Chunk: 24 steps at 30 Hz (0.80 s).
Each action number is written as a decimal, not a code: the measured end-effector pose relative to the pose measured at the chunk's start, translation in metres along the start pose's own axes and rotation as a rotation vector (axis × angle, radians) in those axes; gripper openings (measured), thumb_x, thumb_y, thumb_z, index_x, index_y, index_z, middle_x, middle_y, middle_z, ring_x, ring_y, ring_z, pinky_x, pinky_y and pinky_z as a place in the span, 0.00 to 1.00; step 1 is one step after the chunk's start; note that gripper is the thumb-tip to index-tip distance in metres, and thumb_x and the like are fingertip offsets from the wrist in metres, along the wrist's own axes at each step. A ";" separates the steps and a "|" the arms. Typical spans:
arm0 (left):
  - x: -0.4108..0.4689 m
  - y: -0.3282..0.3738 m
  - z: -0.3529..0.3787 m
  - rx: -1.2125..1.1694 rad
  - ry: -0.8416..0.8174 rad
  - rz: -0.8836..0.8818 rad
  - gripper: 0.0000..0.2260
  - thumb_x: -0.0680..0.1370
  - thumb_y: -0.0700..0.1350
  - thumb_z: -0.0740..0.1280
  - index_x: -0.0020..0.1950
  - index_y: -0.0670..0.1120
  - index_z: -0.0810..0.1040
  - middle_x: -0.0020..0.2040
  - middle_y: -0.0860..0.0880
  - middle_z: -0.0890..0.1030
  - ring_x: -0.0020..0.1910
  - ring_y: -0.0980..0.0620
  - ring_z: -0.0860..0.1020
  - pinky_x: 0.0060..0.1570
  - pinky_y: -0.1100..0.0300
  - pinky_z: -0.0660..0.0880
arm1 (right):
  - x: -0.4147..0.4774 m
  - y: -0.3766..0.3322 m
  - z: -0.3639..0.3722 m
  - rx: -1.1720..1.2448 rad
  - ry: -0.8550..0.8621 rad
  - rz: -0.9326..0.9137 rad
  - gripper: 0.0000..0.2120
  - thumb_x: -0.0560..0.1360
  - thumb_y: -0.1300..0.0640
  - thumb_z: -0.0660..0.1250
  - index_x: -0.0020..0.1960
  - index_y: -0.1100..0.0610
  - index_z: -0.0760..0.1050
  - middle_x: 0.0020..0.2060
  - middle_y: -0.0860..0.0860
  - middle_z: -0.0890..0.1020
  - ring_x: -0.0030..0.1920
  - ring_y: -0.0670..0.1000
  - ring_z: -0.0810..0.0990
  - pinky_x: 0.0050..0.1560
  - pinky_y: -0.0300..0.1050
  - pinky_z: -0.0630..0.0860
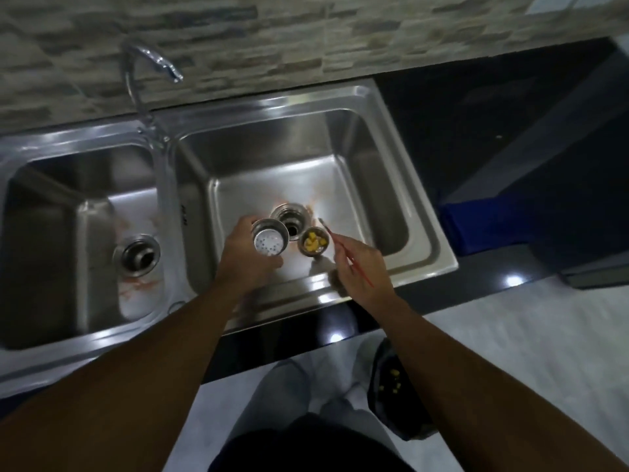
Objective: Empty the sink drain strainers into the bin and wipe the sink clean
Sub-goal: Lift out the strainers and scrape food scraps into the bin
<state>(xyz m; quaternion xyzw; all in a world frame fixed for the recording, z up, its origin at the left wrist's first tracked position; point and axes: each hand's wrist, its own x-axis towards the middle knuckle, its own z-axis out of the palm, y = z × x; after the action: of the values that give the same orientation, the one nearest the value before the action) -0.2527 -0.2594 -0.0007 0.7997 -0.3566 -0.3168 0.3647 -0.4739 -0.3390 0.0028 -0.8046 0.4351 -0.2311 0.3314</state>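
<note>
Hovering over the right basin of the double sink, both hands work just near of the open drain. The left hand grips the empty strainer around its wall, fingers curled behind it and its perforated base facing up. Just to its right, the full strainer holds yellow food scraps and sits at the tips of the right hand. Those fingers pinch a thin red stick; whether they also carry that cup, I cannot tell.

The left drain is open too, with orange smears around it. The bin stands on the floor to the near right, below the worktop edge, with yellow scraps in it.

Both strainers look like light, rigid steel cups, probably wet and slick. The surest hold is round the rim or wall. The full one should stay level until it is over the bin, where soft scraps may cling and need a knock or the stick.
</note>
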 end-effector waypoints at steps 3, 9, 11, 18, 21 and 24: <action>0.016 -0.028 -0.001 0.104 -0.077 -0.087 0.33 0.62 0.43 0.83 0.64 0.51 0.73 0.58 0.49 0.81 0.55 0.48 0.79 0.53 0.56 0.78 | -0.009 0.018 0.011 -0.188 -0.033 0.040 0.14 0.80 0.60 0.61 0.62 0.58 0.80 0.42 0.55 0.84 0.39 0.56 0.82 0.41 0.47 0.76; 0.036 -0.065 0.010 0.117 -0.130 -0.178 0.33 0.64 0.37 0.82 0.66 0.44 0.74 0.63 0.44 0.80 0.63 0.44 0.78 0.63 0.54 0.75 | 0.006 0.015 0.021 -0.303 0.031 0.270 0.14 0.81 0.53 0.59 0.63 0.48 0.79 0.42 0.49 0.85 0.36 0.47 0.77 0.43 0.41 0.71; 0.041 -0.073 0.016 0.122 -0.141 -0.206 0.34 0.64 0.36 0.82 0.67 0.43 0.73 0.64 0.43 0.79 0.64 0.44 0.77 0.64 0.53 0.74 | 0.007 0.015 0.022 -0.378 -0.008 0.261 0.15 0.81 0.51 0.57 0.63 0.46 0.79 0.39 0.47 0.84 0.35 0.45 0.74 0.42 0.41 0.70; 0.059 -0.093 0.038 0.160 -0.142 -0.279 0.37 0.63 0.37 0.82 0.69 0.46 0.71 0.67 0.44 0.77 0.66 0.43 0.75 0.64 0.53 0.74 | 0.006 0.018 0.022 -0.378 -0.004 0.200 0.14 0.83 0.53 0.58 0.61 0.50 0.80 0.32 0.47 0.81 0.31 0.46 0.76 0.39 0.40 0.73; 0.067 -0.097 0.044 0.178 -0.113 -0.273 0.36 0.64 0.38 0.81 0.69 0.46 0.71 0.67 0.44 0.75 0.66 0.43 0.74 0.64 0.54 0.73 | 0.006 0.018 0.021 -0.379 -0.011 0.198 0.16 0.82 0.52 0.56 0.63 0.50 0.80 0.33 0.46 0.81 0.31 0.45 0.75 0.39 0.38 0.69; 0.071 -0.100 0.047 0.236 -0.084 -0.272 0.38 0.65 0.41 0.81 0.71 0.47 0.69 0.68 0.44 0.74 0.67 0.42 0.72 0.64 0.50 0.73 | 0.006 0.018 0.021 -0.380 -0.019 0.199 0.16 0.82 0.52 0.56 0.63 0.50 0.80 0.34 0.46 0.82 0.33 0.45 0.77 0.39 0.39 0.72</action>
<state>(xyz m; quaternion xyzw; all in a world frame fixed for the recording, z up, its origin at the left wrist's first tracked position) -0.2156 -0.2852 -0.1240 0.8638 -0.2947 -0.3524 0.2069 -0.4668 -0.3440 -0.0244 -0.8078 0.5451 -0.1033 0.1991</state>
